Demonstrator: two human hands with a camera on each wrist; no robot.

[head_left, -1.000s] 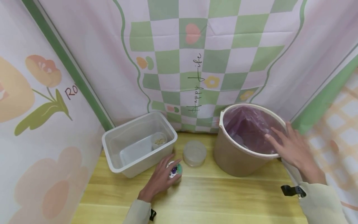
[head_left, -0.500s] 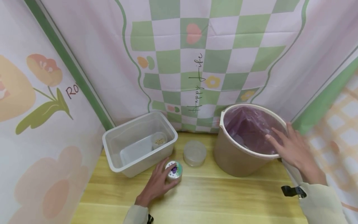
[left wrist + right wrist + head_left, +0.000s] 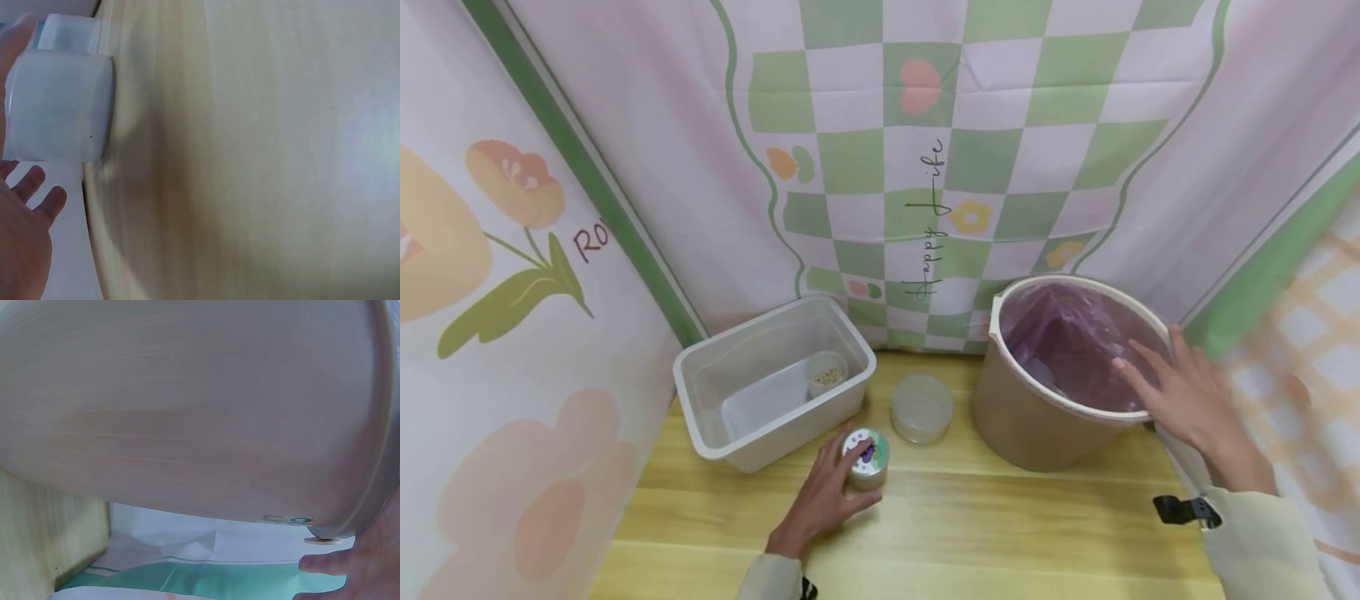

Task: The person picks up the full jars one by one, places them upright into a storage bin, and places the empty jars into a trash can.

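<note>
Meanwhile, left hand [image 3: 820, 500] grips small jar [image 3: 866, 459]; right hand [image 3: 1183, 392] rests flat on bucket [image 3: 1037, 425].

Head view looks down over the table [image 3: 1000, 517]; wrist views sit close, sharing bucket [image 3: 187, 406] and tabletop.

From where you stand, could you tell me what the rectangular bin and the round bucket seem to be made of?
The rectangular bin looks like translucent, frosted plastic: its contents show through the walls. The round bucket seems to be matte beige plastic with a paler rim, lined with a thin purple film bag.
</note>
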